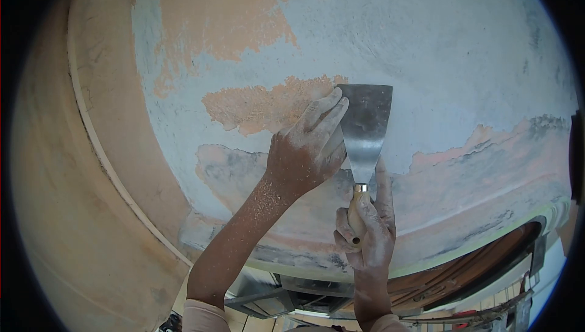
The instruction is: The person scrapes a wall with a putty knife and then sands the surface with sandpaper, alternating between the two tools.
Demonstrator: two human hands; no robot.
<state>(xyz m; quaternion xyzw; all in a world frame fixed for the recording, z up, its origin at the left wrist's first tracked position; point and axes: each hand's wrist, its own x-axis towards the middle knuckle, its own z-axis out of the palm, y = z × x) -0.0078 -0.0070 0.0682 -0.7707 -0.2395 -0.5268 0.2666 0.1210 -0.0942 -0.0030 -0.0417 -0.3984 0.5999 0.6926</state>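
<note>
My right hand (373, 228) is wrapped round the pale handle (358, 217) of a putty knife, whose broad metal blade (365, 109) points up over a curved, patchy painted panel (426, 70). Grey smears cover the upper part of the blade. My left hand (308, 143) is stretched out over the panel, fingertips right at the blade's upper left corner. White dust coats both hands, and pale specks lie on the left forearm. Behind the left fingers runs a bare orange-tan patch (262, 103) with ragged edges, surrounded by light blue-grey coating.
Along the lower panel runs a pinkish-grey band (475, 173) with rough edges. Below it, at the lower right, is a dark-framed opening (469, 265) with brown inside. A raised pale seam (100, 149) curves down the left side. Grey framework (259, 301) shows at the bottom.
</note>
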